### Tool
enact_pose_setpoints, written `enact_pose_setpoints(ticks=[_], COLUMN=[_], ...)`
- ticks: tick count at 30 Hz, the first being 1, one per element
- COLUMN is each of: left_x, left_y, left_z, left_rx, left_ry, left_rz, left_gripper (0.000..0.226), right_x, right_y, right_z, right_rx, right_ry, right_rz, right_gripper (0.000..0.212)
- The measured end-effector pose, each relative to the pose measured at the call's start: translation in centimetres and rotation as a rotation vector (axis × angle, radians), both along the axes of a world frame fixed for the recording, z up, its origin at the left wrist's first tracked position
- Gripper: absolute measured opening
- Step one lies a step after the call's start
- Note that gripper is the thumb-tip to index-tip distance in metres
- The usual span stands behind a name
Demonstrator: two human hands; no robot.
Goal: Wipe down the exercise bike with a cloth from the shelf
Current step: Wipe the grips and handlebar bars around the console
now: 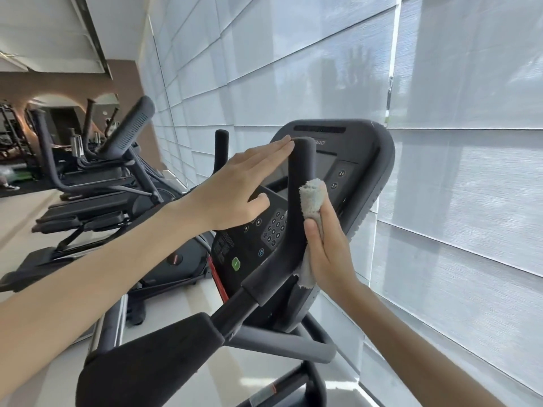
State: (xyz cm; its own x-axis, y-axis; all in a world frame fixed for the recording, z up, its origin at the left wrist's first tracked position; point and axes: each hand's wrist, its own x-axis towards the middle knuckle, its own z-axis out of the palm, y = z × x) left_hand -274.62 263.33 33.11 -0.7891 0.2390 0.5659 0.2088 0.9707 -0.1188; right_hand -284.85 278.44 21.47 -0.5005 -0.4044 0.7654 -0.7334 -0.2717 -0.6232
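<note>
The exercise bike's dark console point(361, 171) with its keypad stands in front of me. A black padded handlebar point(296, 201) rises up across the console. My left hand point(238, 186) reaches in from the left with straight fingers, the fingertips touching the top end of that handlebar. My right hand point(326, 251) holds a light grey cloth point(313, 198) against the right side of the handlebar; the thumb pins the cloth, and its lower corner hangs below the palm. A second upright grip point(221, 151) stands behind my left hand.
White window blinds point(455, 201) run close along the right side. To the left stand another machine with a tilted console point(129, 124) and several more machines along the pale floor point(26, 227). The bike's grey frame bars point(279, 345) lie below my arms.
</note>
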Motion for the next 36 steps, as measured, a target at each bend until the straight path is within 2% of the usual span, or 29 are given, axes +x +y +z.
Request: enact_pose_setpoints(ticks=[10,17,22,26,32,36], left_x=[0.1,-0.2,-0.8,-1.3,-1.6,-2.1], left_y=[0.3,0.0,-1.0,-1.7,-2.5,-3.2], left_z=[-0.2,-0.3,-0.4,-0.4,-0.1,-0.1], left_rx=[0.048,0.064,0.007,-0.061,-0.03,-0.049], left_ry=[-0.028,-0.031,-0.019,0.031,-0.021,-0.032], left_rz=[0.025,-0.036,-0.081,-0.14,-0.252,-0.293], left_gripper=[0.083,0.084,0.084,0.077,0.077,0.077], right_x=[-3.5,0.0,2.3,6.0,9.9,9.6], right_y=[-1.2,-0.5,-0.7,-1.3,-2.4,-2.4], right_z=[8.6,4.2,1.0,-1.3,-2.9,-1.4], right_rx=[-0.018,-0.081,-0.055,-0.119,-0.059,0.06], right_ry=[0.108,-0.084,-0.167,-0.27,-0.304,-0.208], right_rz=[-0.022,-0.01,-0.117,-0.175,-0.348,-0.518], right_gripper=[0.054,0.038,0.041,0.04,0.053,0.053])
